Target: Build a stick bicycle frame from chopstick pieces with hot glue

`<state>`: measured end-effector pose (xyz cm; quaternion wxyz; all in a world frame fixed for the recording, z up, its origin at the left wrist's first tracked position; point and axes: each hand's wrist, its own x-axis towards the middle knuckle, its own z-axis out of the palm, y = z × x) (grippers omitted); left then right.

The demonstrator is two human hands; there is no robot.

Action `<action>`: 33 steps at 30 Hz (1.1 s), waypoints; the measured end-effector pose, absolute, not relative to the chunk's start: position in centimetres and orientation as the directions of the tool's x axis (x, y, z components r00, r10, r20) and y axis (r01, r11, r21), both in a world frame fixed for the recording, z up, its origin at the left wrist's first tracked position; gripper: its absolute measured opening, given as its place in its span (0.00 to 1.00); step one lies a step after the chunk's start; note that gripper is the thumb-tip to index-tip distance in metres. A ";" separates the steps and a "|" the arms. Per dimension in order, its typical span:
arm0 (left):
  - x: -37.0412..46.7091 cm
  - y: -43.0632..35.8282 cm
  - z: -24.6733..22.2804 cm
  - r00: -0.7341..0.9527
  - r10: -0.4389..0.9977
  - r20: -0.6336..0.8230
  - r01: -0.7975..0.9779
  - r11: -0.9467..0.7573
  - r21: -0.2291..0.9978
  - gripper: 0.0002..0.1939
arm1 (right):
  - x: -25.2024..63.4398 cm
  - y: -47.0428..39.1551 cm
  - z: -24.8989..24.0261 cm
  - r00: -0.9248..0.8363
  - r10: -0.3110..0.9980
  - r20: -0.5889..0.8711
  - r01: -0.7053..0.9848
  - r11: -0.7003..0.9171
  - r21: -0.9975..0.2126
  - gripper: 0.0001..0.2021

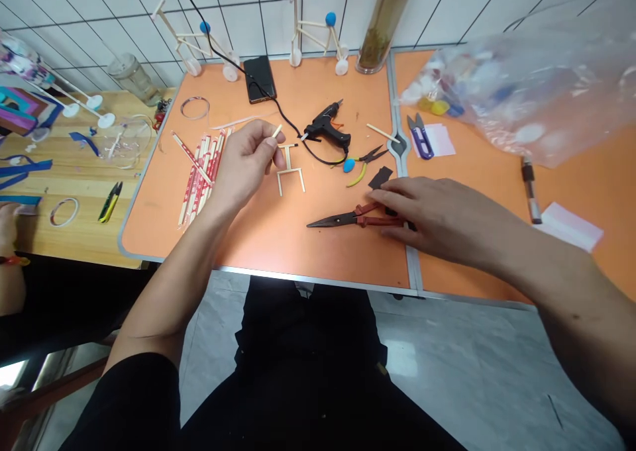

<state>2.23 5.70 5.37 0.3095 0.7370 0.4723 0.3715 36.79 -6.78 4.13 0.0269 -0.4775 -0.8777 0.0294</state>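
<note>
Between thumb and fingers, my left hand (256, 153) pinches a short pale wooden stick (277, 131) above the orange table (268, 239). Just right of it lies a small frame of glued sticks (289, 171). My right hand (410, 206) rests palm down over the red handles of long-nosed pliers (342, 220), its fingers apart; a dark piece (380, 177) lies by its fingertips. Whether its fingers grip the handles is hidden. A black glue gun (328, 130) lies behind, near yellow-handled pliers (365, 163) and a blue ball (349, 165). Wrapped chopsticks (201, 173) lie left of my left hand.
Two stick models (313, 34) stand at the tiled wall beside a tall jar (382, 34). A black cord crosses the phone (260, 79). Right are purple snips (421, 136), a pen (530, 189) and a plastic bag (521, 93). Another person's hand (7, 229) is far left.
</note>
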 end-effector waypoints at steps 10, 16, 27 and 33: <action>6.2 7.6 4.5 0.264 0.956 0.129 0.155 -0.174 0.973 0.18 | 36.5 -6.4 1.5 -0.680 0.716 0.155 0.727 0.633 0.268 0.19; 5.1 7.1 4.4 0.261 0.963 0.061 -0.026 -0.056 0.998 0.11 | 37.2 -7.6 1.4 -0.367 0.860 0.354 0.852 0.463 -0.242 0.22; 7.2 5.1 4.6 0.390 0.914 0.113 -0.129 -0.067 0.989 0.22 | 30.9 -1.6 3.4 -0.113 0.991 -0.076 0.206 -0.052 -0.977 0.27; 7.4 4.8 4.8 0.401 0.912 0.093 -0.128 -0.045 0.991 0.18 | 29.7 -1.6 3.4 -0.152 0.985 -0.082 0.318 -0.030 -0.948 0.30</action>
